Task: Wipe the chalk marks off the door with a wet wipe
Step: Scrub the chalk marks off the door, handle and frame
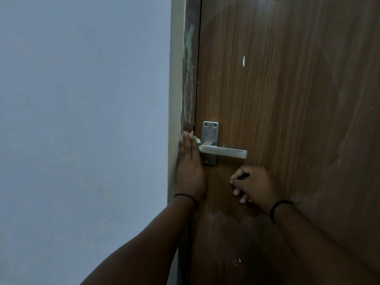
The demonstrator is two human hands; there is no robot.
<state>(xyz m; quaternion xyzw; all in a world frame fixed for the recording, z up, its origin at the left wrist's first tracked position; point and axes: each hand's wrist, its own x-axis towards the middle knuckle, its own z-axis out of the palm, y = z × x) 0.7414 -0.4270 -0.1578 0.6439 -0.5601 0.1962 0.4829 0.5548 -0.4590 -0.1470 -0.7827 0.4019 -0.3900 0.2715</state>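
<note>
Greenish chalk marks [188, 64] streak the dark frame beside the brown wood-grain door [287, 99]. Left hand [190, 167], fingers straight, presses a pale wet wipe [197, 140] there, by the silver lever handle [223, 153]. Right hand [255, 185] rests curled, its grip empty; no writing shows.

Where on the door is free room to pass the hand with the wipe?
Free: the wide bare door panel above the handle, and right of it. Crowded: the frame strip, where the left hand presses the wipe beside the handle plate.

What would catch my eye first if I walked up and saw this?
Likely the greenish chalk smear running up the door frame strip beside the wooden door. Just below it, the left hand presses a wet wipe flat against that strip, next to the metal door handle. The right hand rests curled against the door under the handle.
</note>
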